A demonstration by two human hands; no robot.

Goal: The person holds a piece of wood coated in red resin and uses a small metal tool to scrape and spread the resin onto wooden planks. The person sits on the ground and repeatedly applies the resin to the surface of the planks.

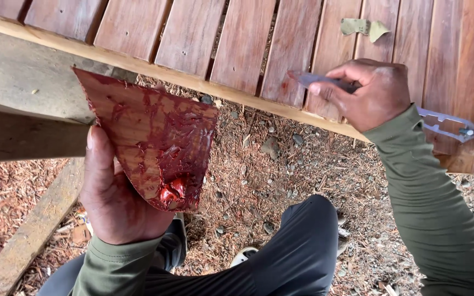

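Observation:
My left hand (111, 203) holds a flat wooden board scrap (138, 131) tilted up, its face smeared with dark red putty and a glossy red blob near its lower tip. My right hand (368, 93) grips a thin metal blade tool (445, 123); the blade tip (303, 78) is pressed against a reddish slat of the slatted wooden panel (248, 44), close to its pale front rail. The tool's perforated handle end sticks out behind my wrist.
A piece of greenish sandpaper (364, 27) lies on the slats at the upper right. A grey timber beam (23, 82) runs at the left. Wood chips and pebbles cover the ground (270, 164). My knees in dark trousers (303, 246) are below.

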